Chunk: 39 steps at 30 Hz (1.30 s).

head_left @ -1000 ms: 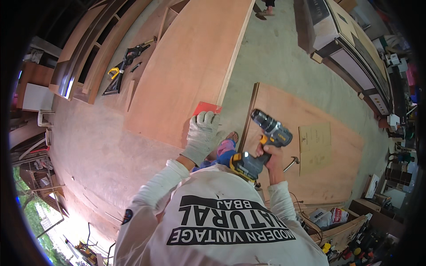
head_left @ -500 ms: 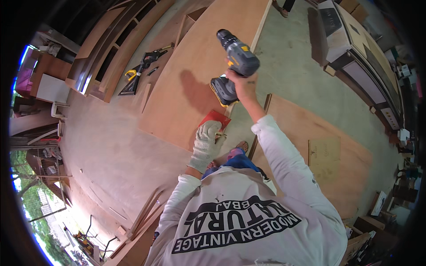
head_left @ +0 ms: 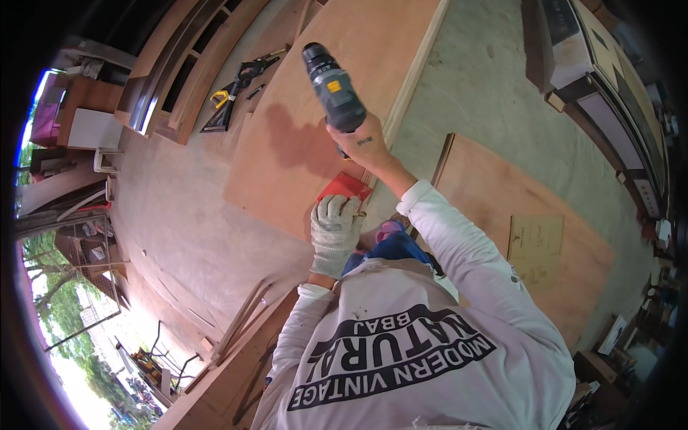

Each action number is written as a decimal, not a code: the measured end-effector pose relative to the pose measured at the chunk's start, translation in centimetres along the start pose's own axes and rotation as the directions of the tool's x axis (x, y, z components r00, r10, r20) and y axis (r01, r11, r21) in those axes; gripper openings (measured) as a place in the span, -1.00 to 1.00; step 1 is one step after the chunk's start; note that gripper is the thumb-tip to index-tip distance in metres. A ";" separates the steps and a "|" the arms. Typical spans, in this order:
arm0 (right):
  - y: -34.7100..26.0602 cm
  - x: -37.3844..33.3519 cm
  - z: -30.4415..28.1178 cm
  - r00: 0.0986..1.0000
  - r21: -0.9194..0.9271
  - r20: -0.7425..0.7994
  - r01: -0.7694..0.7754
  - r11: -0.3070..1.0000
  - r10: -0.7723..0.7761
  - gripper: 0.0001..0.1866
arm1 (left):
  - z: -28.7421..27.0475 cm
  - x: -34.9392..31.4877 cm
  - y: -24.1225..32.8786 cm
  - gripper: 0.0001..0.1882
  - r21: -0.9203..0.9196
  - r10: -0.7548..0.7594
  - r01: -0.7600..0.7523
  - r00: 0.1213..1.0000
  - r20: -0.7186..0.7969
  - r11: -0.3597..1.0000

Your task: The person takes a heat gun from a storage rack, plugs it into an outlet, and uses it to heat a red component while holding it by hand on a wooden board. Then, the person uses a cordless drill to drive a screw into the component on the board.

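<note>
My bare right hand point(head_left: 367, 143) grips a grey and black cordless drill point(head_left: 334, 87) with a yellow patch, raised over a large plywood panel point(head_left: 265, 190). The drill's nose points away from me and to the left; its battery base is mostly hidden behind my hand. A flat red piece point(head_left: 347, 186) lies at the panel's near edge. My left hand point(head_left: 334, 233), in a whitish knit glove, is at the near side of this red piece with its fingers curled. Whatever lies between those fingers is too small to make out.
A black tool with a yellow handle point(head_left: 233, 93) lies left of the panel. Another wooden board point(head_left: 480, 193) with a cardboard sheet point(head_left: 536, 247) is at my right. Long wooden frames point(head_left: 193, 64) stand far left; a large cabinet-like unit point(head_left: 602, 107) stands far right.
My right hand has swung the drill leftward, its nose turning further over the panel. My left hand stays near the red piece, and its fingers have curled in. The whole view has shifted slightly.
</note>
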State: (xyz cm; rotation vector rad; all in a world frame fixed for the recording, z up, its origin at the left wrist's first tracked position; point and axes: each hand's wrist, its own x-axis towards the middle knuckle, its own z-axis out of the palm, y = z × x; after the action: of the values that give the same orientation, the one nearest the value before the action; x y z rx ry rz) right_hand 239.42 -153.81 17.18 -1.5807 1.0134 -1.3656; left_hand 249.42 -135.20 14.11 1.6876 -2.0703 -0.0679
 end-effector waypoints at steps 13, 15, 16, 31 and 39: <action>0.7 -11.6 -5.7 0.725 -0.315 0.107 -0.624 0.715 0.680 -0.54 | 0.6 -0.7 -0.2 -0.58 0.019 0.034 -0.032 0.994 -0.102 0.999; -0.4 -12.4 -5.2 0.517 -0.245 0.226 -0.790 0.562 0.825 -0.59 | 0.7 -0.8 -0.6 -0.59 0.025 0.056 -0.054 0.992 -0.117 0.998; -0.3 -12.6 -4.8 0.520 -0.245 0.217 -0.790 0.562 0.826 -0.59 | 0.8 -0.8 -0.7 -0.59 0.035 0.074 -0.070 0.989 -0.129 0.997; -0.5 -14.1 -1.5 0.611 0.014 -0.066 -0.790 0.613 0.789 -0.68 | -8.5 -1.9 -11.2 -0.73 -0.978 -0.836 0.114 0.507 0.210 -0.177; -0.3 -14.8 -0.9 0.835 -0.394 -0.052 -0.522 0.757 0.548 -0.66 | -16.7 -8.8 -10.6 -0.59 -0.865 -0.609 -0.031 0.723 0.326 -0.500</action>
State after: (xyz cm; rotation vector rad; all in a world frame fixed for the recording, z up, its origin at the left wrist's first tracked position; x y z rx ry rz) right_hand 237.06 -140.03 12.27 -1.4268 1.6275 -0.7299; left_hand 266.70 -125.43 22.72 0.7364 -0.1894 -1.2504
